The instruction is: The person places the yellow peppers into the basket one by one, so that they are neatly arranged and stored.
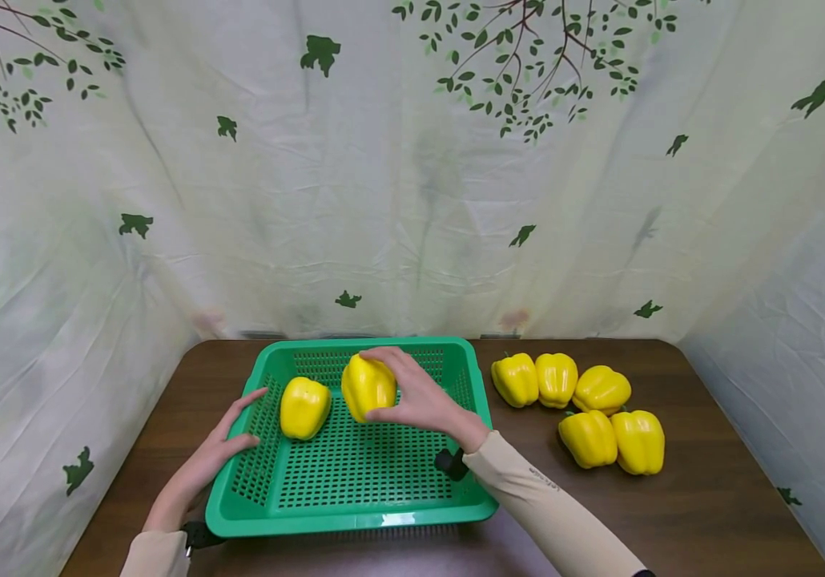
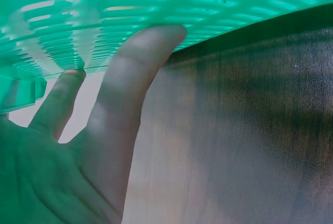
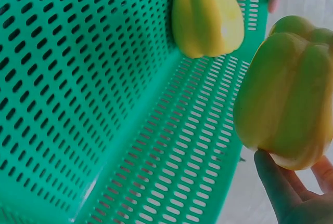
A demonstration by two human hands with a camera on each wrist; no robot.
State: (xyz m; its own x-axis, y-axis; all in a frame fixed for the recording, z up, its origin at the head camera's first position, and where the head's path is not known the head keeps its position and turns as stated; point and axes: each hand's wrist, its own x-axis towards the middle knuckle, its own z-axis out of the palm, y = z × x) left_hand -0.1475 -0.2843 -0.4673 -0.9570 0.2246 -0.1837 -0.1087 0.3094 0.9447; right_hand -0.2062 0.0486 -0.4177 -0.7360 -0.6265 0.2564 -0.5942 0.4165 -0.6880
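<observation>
My right hand (image 1: 423,398) holds a yellow bell pepper (image 1: 368,388) over the inside of a green plastic basket (image 1: 355,525), thumb on one side and fingers on the other. In the right wrist view, this bell pepper (image 3: 286,99) appears large above the fingertips. Another yellow bell pepper (image 1: 304,409) lies on the basket floor near its left side. At the basket's left side is my left hand (image 1: 214,449), thumb and fingers extended. The left wrist view shows its thumb (image 2: 125,89) against the slotted outer wall (image 2: 208,5).
Several yellow bell peppers (image 1: 600,417) lie grouped on the brown wooden table (image 1: 715,513), right of the basket. Behind the table hangs a pale curtain (image 1: 412,200) printed with leaves and branches.
</observation>
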